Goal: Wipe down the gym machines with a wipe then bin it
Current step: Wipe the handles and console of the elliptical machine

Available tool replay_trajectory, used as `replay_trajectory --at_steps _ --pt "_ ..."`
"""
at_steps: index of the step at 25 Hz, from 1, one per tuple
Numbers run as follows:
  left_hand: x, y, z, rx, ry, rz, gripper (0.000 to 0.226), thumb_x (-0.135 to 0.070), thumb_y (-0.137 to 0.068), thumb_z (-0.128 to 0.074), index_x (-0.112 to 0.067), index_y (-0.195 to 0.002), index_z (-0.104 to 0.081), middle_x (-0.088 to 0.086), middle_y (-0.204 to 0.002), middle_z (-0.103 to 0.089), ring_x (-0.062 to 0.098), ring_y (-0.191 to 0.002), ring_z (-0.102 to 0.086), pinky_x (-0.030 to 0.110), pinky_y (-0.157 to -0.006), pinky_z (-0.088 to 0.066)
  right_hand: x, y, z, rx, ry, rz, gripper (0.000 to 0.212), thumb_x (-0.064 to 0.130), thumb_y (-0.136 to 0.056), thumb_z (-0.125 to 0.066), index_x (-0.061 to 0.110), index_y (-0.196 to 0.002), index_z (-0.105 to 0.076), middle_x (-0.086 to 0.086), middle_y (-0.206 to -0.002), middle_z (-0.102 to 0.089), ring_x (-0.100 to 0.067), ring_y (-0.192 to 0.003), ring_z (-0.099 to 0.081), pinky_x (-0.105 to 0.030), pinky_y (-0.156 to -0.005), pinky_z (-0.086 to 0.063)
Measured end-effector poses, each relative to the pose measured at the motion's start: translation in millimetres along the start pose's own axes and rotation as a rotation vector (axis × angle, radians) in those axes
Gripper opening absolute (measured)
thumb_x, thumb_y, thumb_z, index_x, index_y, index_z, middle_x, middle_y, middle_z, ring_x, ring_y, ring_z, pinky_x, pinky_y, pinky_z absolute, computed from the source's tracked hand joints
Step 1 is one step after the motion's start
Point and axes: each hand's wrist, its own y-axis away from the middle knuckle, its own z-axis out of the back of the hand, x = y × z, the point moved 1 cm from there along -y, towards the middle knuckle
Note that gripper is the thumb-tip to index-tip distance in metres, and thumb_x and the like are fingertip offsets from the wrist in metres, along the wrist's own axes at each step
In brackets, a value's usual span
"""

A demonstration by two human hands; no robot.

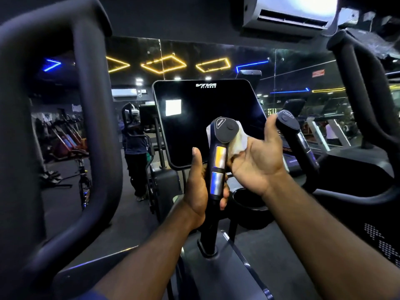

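Observation:
I stand at a gym machine with a dark console screen (207,122). Its left inner handle (219,161) is black with shiny metal sensor plates and a round button on top. My left hand (199,187) is wrapped around the lower part of this handle, thumb up. My right hand (257,156) presses a white wipe (238,140) against the handle's right side near the top, palm facing me. Part of the wipe is hidden behind the handle head. The right inner handle (296,139) stands just beyond my right hand's fingers.
Large black moving arms rise at the left (93,105) and right (368,94). A black cup holder (249,202) sits below the console. A mirror behind shows a person, bikes and treadmills. An air conditioner (287,16) hangs above.

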Motion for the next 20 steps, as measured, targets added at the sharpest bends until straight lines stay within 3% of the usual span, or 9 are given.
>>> replay_trajectory --at_steps 2,4,7,10,14,16,17,19,20 --pt "1.5 2.2 -1.0 -0.031 0.003 -0.013 0.097 -0.09 -0.087 -0.01 -0.007 -0.077 -0.06 0.018 -0.06 -0.052 0.023 -0.037 -0.042 0.025 -0.04 -0.032 0.9 -16.0 -6.9 0.013 -0.042 -0.035 0.118 0.098 -0.073 -0.04 -0.004 -0.124 -0.07 -0.018 -0.12 -0.069 -0.031 -0.112 -0.066 -0.042 -0.113 -0.043" --pt "3.2 3.5 -1.4 -0.048 -0.013 -0.011 0.109 -0.092 -0.086 -0.008 0.003 -0.082 -0.062 0.02 -0.063 -0.054 0.023 -0.038 -0.043 0.025 -0.041 -0.034 -6.5 -23.3 -6.7 0.023 -0.091 -0.059 0.13 0.104 -0.069 -0.036 -0.004 -0.137 -0.062 -0.019 -0.124 -0.068 -0.032 -0.109 -0.066 -0.043 -0.106 -0.048" --pt "5.0 3.8 2.1 -0.053 -0.044 0.01 0.126 -0.095 -0.083 -0.005 0.015 -0.103 -0.063 0.021 -0.065 -0.054 0.024 -0.042 -0.043 0.027 -0.044 -0.035 -22.7 -16.0 5.1 0.046 -0.101 -0.083 0.13 0.105 -0.067 -0.031 0.002 -0.142 -0.058 -0.017 -0.127 -0.068 -0.034 -0.107 -0.068 -0.046 -0.098 -0.053" --pt "6.0 1.9 2.9 -0.061 -0.049 0.009 0.129 -0.096 -0.081 -0.006 0.018 -0.108 -0.059 0.021 -0.066 -0.053 0.024 -0.041 -0.042 0.027 -0.044 -0.034 -20.2 -28.3 1.2 0.078 -0.104 -0.114 0.131 0.107 -0.066 -0.023 0.003 -0.136 -0.061 -0.014 -0.112 -0.071 -0.033 -0.098 -0.07 -0.045 -0.091 -0.057" --pt "7.0 1.7 2.0 -0.076 -0.026 0.014 0.125 -0.095 -0.081 -0.005 0.015 -0.094 -0.063 0.019 -0.061 -0.053 0.023 -0.038 -0.043 0.025 -0.042 -0.033 -31.3 -16.2 -4.1 0.027 0.033 0.024 0.117 0.099 -0.078 -0.021 0.006 -0.134 -0.065 -0.019 -0.115 -0.069 -0.032 -0.095 -0.068 -0.045 -0.085 -0.053" --pt "6.3 1.5 0.7 -0.054 0.0 0.007 0.114 -0.093 -0.083 -0.003 -0.001 -0.078 -0.072 0.017 -0.062 -0.057 0.022 -0.042 -0.047 0.024 -0.044 -0.034 -60.6 16.7 2.7 -0.079 0.286 0.12 0.095 0.093 -0.085 -0.02 0.027 -0.135 -0.066 -0.012 -0.105 -0.068 -0.021 -0.079 -0.064 -0.036 -0.062 -0.046" --pt "5.7 1.2 -0.9 -0.039 0.012 0.001 0.111 -0.092 -0.084 -0.002 -0.009 -0.08 -0.077 0.016 -0.07 -0.061 0.022 -0.053 -0.052 0.025 -0.049 -0.037 -75.8 31.4 4.9 -0.159 0.423 0.179 0.083 0.092 -0.087 -0.021 0.041 -0.139 -0.062 -0.003 -0.107 -0.068 -0.012 -0.081 -0.061 -0.029 -0.059 -0.042" --pt "7.3 -1.4 1.2 -0.019 0.055 -0.004 0.108 -0.092 -0.086 -0.004 -0.02 -0.092 -0.083 0.018 -0.093 -0.065 0.026 -0.086 -0.056 0.029 -0.068 -0.039 -90.2 39.4 8.8 -0.235 0.607 0.312 0.067 0.09 -0.089 -0.022 0.06 -0.145 -0.045 0.007 -0.135 -0.063 -0.006 -0.115 -0.055 -0.022 -0.087 -0.042" --pt "8.2 -1.0 3.3 -0.036 0.069 -0.002 0.107 -0.092 -0.087 -0.006 -0.019 -0.094 -0.083 0.02 -0.097 -0.066 0.03 -0.09 -0.056 0.032 -0.072 -0.04 -85.3 36.5 6.0 -0.222 0.657 0.337 0.06 0.087 -0.092 -0.02 0.065 -0.143 -0.044 0.009 -0.141 -0.062 -0.005 -0.125 -0.053 -0.021 -0.097 -0.04"
